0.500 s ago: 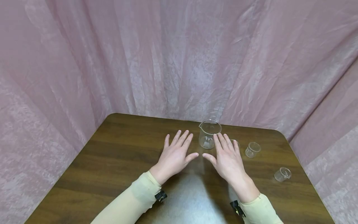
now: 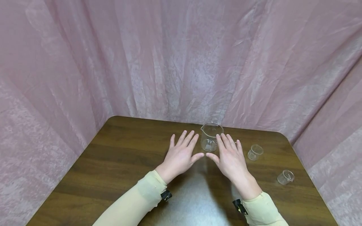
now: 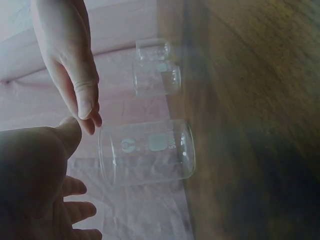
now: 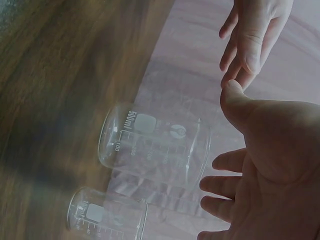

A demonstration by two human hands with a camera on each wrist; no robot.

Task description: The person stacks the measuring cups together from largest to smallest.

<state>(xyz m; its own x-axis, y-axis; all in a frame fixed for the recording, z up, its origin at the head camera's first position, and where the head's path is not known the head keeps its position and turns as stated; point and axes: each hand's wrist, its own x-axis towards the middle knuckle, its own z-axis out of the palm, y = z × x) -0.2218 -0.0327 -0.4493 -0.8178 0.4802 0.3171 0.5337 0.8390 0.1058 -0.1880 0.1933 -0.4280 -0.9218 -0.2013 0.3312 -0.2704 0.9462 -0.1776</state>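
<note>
Both hands hover palm down over the table, fingers spread and straight, holding nothing. My left hand [image 2: 180, 156] is just left of a large clear glass beaker [image 2: 208, 142], marked 500ml in the wrist views. The right hand [image 2: 231, 159] overlaps that beaker's right side in the head view. The two thumb tips point toward each other with a narrow gap between them. A smaller beaker [image 4: 106, 216] stands beside the large one; in the head view my right hand mostly hides it.
Farther right on the brown wooden table [image 2: 121, 150] stand a small beaker [image 2: 255, 153] and, nearer the front, another small beaker [image 2: 285, 177]. A pink curtain [image 2: 181, 62] hangs behind the table and along its sides.
My left hand has shifted slightly to the right, bringing its thumb closer to the right thumb. The right hand has barely moved, and the beakers stand where they were.
</note>
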